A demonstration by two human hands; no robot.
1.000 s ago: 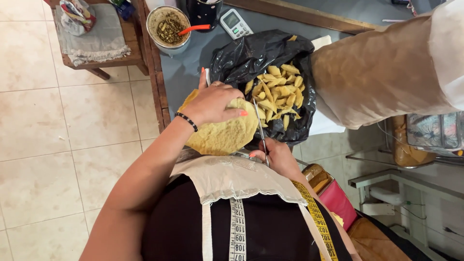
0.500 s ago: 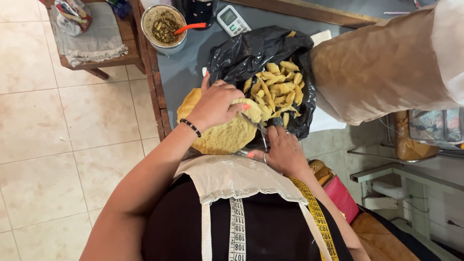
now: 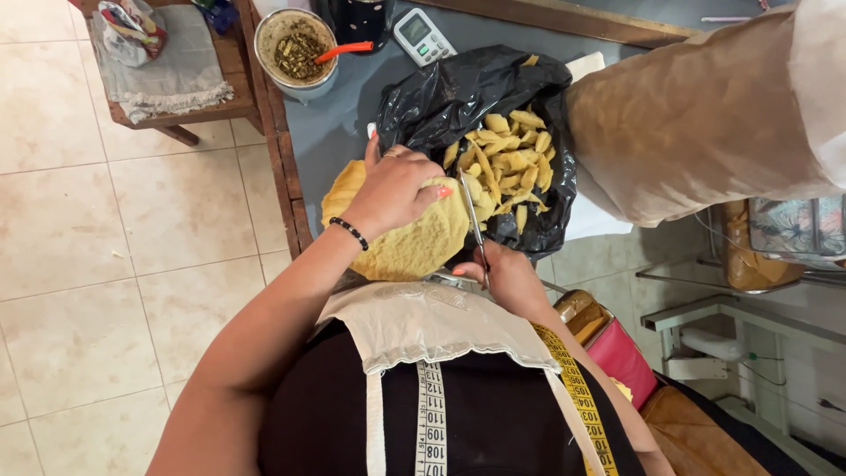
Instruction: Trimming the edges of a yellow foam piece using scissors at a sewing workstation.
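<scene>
Cutting a yellow foam piece with scissors at the bench edge

The left hand lies on top of the yellow foam piece, fingers curled over its upper edge and gripping it against the grey bench; the right hand has its fingers closed around the scissors, whose blades point up along the foam's right side, just beside a black plastic bag holding a heap of small yellow foam strips
</scene>
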